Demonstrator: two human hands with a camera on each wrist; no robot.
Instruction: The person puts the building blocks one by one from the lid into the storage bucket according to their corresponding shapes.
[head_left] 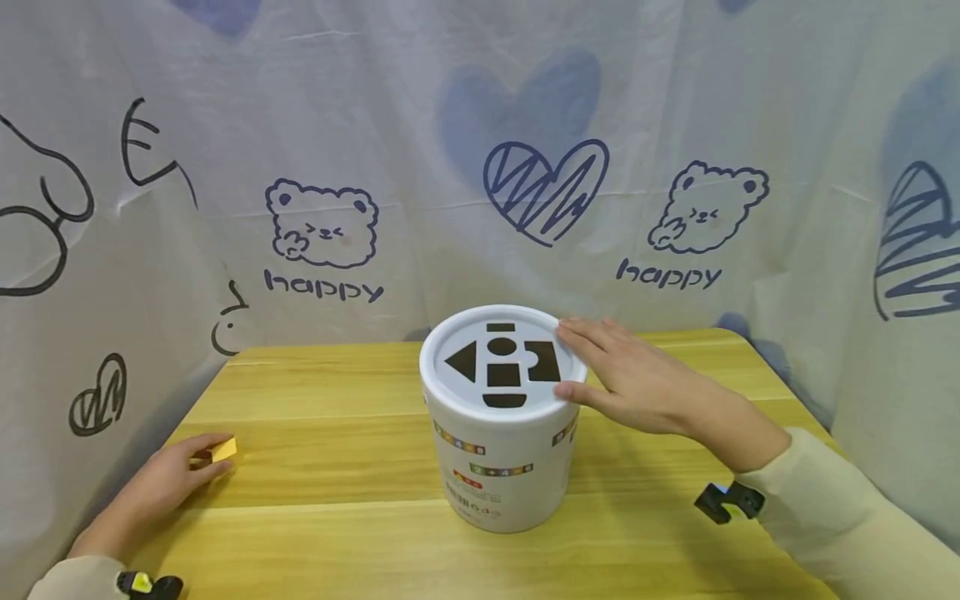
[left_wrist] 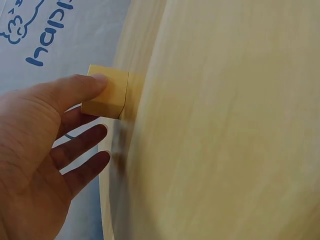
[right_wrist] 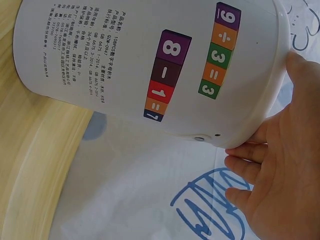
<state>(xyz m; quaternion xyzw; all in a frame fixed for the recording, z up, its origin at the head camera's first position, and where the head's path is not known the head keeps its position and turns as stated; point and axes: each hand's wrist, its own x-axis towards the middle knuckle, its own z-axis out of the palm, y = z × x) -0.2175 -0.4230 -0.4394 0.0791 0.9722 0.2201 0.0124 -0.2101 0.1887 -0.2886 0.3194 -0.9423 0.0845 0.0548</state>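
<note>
A small yellow block (head_left: 225,451) is pinched between the thumb and fingers of my left hand (head_left: 174,473), at the left side of the table. In the left wrist view the block (left_wrist: 106,92) looks square-faced, and the other fingers are loosely bent beneath it. A white bucket (head_left: 498,475) stands upright near the table's middle. Its white lid (head_left: 463,395) has several dark shaped holes, among them a triangle, a circle and a square. My right hand (head_left: 637,379) rests against the lid's right rim, fingers fairly straight; the right wrist view shows its fingertips touching the bucket's edge.
The wooden table (head_left: 337,542) spreads around the bucket. Behind it and along both sides hangs a pale curtain (head_left: 442,250) with hearts and bear drawings. Printed number sums (right_wrist: 167,75) cover the bucket's wall.
</note>
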